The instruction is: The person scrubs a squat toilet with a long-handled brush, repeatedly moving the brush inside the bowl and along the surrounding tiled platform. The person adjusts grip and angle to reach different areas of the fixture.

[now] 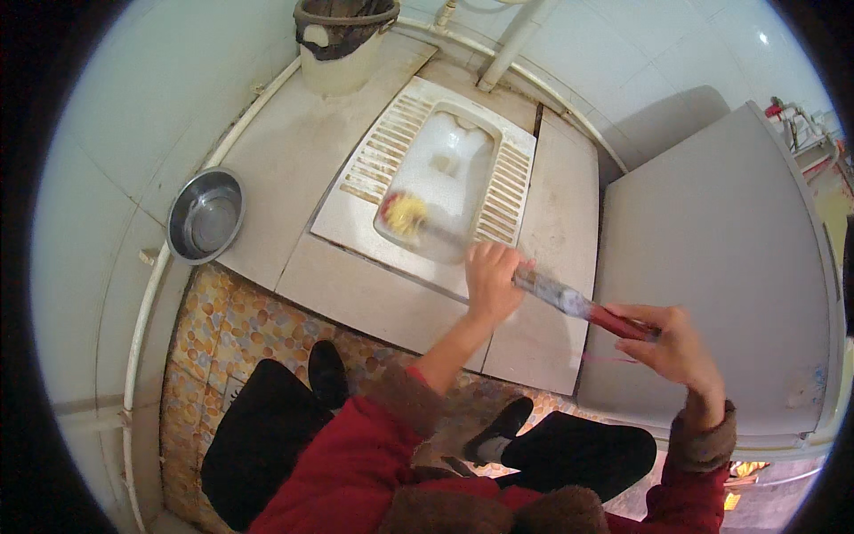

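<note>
A long brush (pixel 560 295) is lying on a slant, its yellow head (pixel 407 215) w/ a bit of red sitting over the near end of the white squat toilet (pixel 356 222). The head is looking blurry, so can't tell if it's touching the bottom. Clock spots are going out from that head, w/ 12 pointing away from the person. The handle is running to 4 o'clk. Partway along, also at 4, the L hand (pixel 495 274) is holding the pole; its grip is closing all round it, fingers curling tight, no gap showing. Farther out at 4, the R hand (pixel 667 345) is holding the red end; its grip is mostly closed, thumb sitting under and fingers on top. Red sleeves w/ brown fuzzy cuffs (pixel 402 400) are covering both arms.

A shiny metal bowl (pixel 206 216) is resting at 9, by the wall pipe (pixel 142 325). A pale bin (pixel 338 71) w/ a dark bag is standing at 11. A big grey box (pixel 703 276) is standing at 3. Dark shoes (pixel 327 374) are showing at 7 and 5, and a spotty orange floor (pixel 191 338) at 8.
</note>
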`<control>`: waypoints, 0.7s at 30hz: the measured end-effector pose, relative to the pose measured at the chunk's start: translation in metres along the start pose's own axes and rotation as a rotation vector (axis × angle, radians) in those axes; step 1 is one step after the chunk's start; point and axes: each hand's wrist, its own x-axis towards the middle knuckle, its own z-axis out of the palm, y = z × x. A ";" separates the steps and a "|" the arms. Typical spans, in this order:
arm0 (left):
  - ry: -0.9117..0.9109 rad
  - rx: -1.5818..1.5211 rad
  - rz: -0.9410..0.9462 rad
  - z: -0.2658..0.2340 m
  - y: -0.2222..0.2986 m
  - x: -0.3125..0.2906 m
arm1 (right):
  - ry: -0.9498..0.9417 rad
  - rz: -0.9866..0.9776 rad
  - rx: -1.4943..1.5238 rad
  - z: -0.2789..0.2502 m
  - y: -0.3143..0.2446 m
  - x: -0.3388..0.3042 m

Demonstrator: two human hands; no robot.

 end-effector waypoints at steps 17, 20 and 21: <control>-0.104 -0.009 -0.046 0.030 0.023 -0.003 | 0.282 -0.069 -0.234 -0.025 0.018 -0.021; -0.107 -0.053 -0.039 0.025 0.024 -0.006 | 0.401 -0.201 -0.410 -0.022 0.014 -0.027; -0.099 -0.037 -0.020 0.021 0.012 -0.001 | 0.421 -0.249 -0.415 -0.011 0.012 -0.021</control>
